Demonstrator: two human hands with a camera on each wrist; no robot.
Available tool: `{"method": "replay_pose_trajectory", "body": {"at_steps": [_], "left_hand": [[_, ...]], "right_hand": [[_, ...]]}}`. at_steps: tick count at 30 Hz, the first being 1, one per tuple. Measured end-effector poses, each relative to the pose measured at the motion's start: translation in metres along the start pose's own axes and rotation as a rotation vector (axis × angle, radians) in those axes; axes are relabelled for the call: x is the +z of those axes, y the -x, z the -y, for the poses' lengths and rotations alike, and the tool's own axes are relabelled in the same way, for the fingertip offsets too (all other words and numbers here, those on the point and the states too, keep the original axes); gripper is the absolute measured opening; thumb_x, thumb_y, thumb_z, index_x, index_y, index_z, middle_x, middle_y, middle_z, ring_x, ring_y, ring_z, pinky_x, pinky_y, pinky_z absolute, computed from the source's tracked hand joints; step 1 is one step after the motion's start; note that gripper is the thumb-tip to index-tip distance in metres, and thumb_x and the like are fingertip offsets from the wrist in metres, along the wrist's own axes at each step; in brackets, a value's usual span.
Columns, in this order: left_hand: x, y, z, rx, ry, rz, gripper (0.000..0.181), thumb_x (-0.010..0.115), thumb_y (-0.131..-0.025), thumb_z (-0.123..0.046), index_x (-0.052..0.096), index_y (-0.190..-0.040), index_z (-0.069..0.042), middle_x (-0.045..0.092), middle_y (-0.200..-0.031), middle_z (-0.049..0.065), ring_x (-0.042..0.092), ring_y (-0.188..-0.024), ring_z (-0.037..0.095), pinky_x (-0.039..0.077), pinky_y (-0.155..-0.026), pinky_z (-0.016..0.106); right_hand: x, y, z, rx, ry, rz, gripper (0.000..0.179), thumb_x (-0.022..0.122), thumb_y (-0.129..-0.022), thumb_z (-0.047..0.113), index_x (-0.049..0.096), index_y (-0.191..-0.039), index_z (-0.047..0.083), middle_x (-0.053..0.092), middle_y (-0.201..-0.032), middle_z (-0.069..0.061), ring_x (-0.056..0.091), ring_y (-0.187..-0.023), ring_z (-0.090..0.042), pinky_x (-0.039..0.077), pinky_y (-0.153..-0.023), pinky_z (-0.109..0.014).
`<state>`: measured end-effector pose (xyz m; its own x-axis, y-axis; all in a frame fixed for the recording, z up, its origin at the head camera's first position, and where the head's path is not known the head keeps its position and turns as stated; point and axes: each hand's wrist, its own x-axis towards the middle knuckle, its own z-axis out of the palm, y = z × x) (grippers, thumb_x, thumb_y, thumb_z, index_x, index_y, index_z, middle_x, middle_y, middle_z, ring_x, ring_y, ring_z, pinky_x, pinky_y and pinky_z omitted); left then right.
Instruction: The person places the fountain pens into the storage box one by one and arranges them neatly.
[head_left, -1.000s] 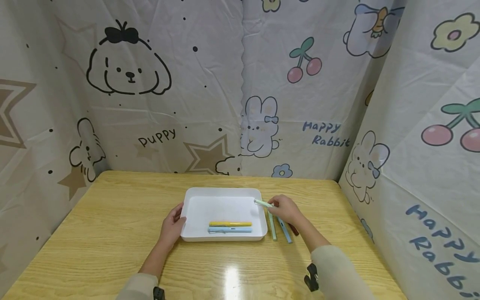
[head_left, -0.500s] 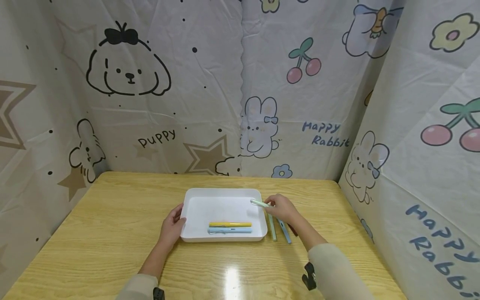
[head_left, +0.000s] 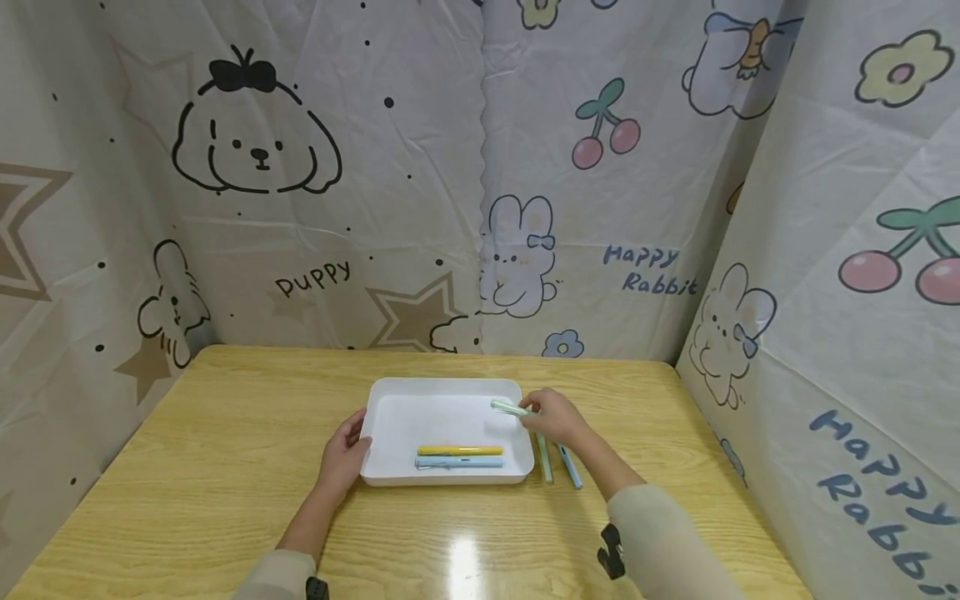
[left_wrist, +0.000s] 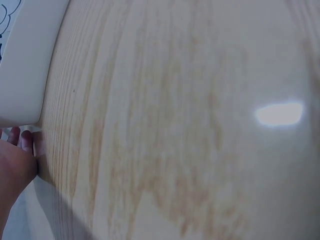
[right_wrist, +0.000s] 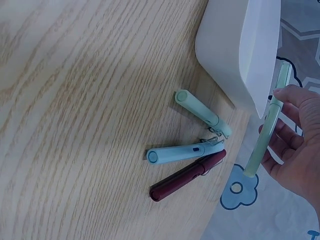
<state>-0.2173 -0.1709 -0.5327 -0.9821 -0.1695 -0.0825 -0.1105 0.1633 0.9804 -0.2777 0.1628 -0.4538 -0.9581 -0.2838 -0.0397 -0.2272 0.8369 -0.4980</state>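
One yellow pen point(head_left: 460, 450) and one light-blue pen point(head_left: 460, 462) lie in white tray point(head_left: 427, 410). Right hand point(head_left: 555, 416) pinches pale-green pen point(head_left: 507, 407) over tray's right side; left hand point(head_left: 345, 450), well apart, grips tray's left edge.

A wood-grain table point(head_left: 225, 442), screened in like a little booth!
Wrinkled fabric point(head_left: 420, 208) hangs on three sides, a cartoon puppy point(head_left: 257, 137) here, a rabbit point(head_left: 518, 267) there; the room behind, home or otherwise, is hidden.
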Motion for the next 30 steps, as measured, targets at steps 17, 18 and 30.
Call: {"method": "replay_pose_trajectory", "body": {"at_steps": [17, 18, 30], "left_hand": [[0.0, -0.001, 0.001, -0.007, 0.018, -0.004, 0.05, 0.041, -0.095, -0.003, 0.033, -0.144, -0.006, 0.037, -0.144, 0.021, 0.037, -0.131, 0.034, 0.033, -0.108, 0.048], [0.0, -0.001, 0.002, -0.007, 0.018, -0.004, 0.05, 0.041, -0.095, -0.003, 0.033, -0.144, -0.006, 0.037, -0.144, 0.021, 0.037, -0.131, 0.034, 0.033, -0.108, 0.048], [0.0, -0.003, 0.005, -0.011, 0.025, 0.0, 0.05, 0.042, -0.095, -0.003, 0.033, -0.144, -0.007, 0.037, -0.144, 0.02, 0.037, -0.13, 0.034, 0.034, -0.107, 0.047]], "right_hand": [[0.004, -0.007, 0.009, -0.004, 0.033, 0.017, 0.022, 0.067, -0.08, 0.018, 0.07, -0.099, 0.008, 0.058, -0.085, -0.004, 0.049, -0.075, -0.016, 0.042, -0.063, -0.028], [0.004, -0.007, 0.01, -0.01, 0.032, 0.019, 0.021, 0.067, -0.08, 0.018, 0.07, -0.098, 0.008, 0.058, -0.085, -0.004, 0.049, -0.075, -0.016, 0.042, -0.063, -0.028], [0.007, -0.012, 0.02, -0.054, 0.057, 0.027, 0.023, 0.067, -0.08, 0.019, 0.07, -0.1, 0.008, 0.059, -0.085, -0.004, 0.049, -0.075, -0.015, 0.042, -0.064, -0.028]]}}
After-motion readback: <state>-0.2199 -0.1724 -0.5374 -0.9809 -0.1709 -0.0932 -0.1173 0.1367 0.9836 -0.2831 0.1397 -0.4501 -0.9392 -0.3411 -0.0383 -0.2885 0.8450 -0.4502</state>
